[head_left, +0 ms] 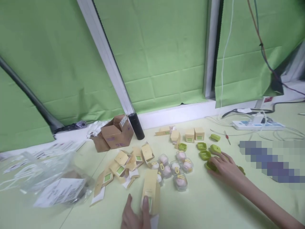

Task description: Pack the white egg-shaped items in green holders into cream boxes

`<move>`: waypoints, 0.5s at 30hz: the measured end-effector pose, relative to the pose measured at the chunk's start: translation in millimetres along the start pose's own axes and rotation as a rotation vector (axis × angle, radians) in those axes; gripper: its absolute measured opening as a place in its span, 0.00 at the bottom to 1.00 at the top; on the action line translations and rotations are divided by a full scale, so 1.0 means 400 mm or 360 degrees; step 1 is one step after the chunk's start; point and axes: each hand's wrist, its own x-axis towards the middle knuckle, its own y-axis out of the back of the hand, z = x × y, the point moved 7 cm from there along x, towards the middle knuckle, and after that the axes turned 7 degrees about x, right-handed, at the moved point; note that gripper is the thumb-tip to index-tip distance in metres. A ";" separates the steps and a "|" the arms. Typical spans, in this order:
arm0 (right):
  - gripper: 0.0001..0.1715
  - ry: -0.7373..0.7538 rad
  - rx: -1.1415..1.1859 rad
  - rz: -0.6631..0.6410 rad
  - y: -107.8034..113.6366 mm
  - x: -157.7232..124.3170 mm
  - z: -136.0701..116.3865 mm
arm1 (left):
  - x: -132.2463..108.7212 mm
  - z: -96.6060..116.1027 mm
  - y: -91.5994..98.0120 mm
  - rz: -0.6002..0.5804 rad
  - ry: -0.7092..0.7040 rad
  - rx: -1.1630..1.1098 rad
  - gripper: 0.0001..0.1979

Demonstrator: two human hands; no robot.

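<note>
My left hand (135, 214) is at the bottom, its thumb pressed on the front of a tall pale-yellow carton (150, 184) with a green label. One of its fingers points away from the carton, and the rest are partly hidden. On the right, my right hand (225, 167) reaches over the small green trays, its fingers curled on one green tray (211, 166) and covering part of it. Near it lie another green tray (205, 155) and a green piece (215, 148). Between my hands sit several clear plastic cases holding pinkish round items with yellow loops, such as this case (181, 182).
Flattened or opened yellow cartons (121, 158) are heaped left of centre. Two closed cartons (199, 134) stand further back. Behind are a brown cardboard box (116, 133), a black cylinder (136, 126) and a power strip (258, 125) with cables. A clear plastic bag (64, 187) lies left.
</note>
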 end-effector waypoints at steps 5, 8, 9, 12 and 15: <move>0.11 0.0035 0.0256 -0.0033 0.031 -0.010 -0.106 | -0.069 0.189 -0.062 -0.0409 -0.0813 0.0100 0.18; 0.10 0.0078 0.0791 -0.0168 0.039 -0.014 -0.193 | -0.153 0.262 -0.152 -0.0733 -0.0871 0.0105 0.30; 0.10 0.0075 0.0964 -0.0199 0.035 -0.018 -0.215 | -0.174 0.272 -0.176 -0.0755 -0.0830 0.0121 0.31; 0.12 -0.0120 0.1460 -0.0141 0.009 -0.041 -0.237 | -0.214 0.272 -0.225 -0.0765 -0.0728 0.0043 0.27; 0.22 -0.0681 0.2098 -0.0054 -0.054 -0.082 -0.213 | -0.232 0.249 -0.226 -0.0713 -0.0774 -0.0089 0.28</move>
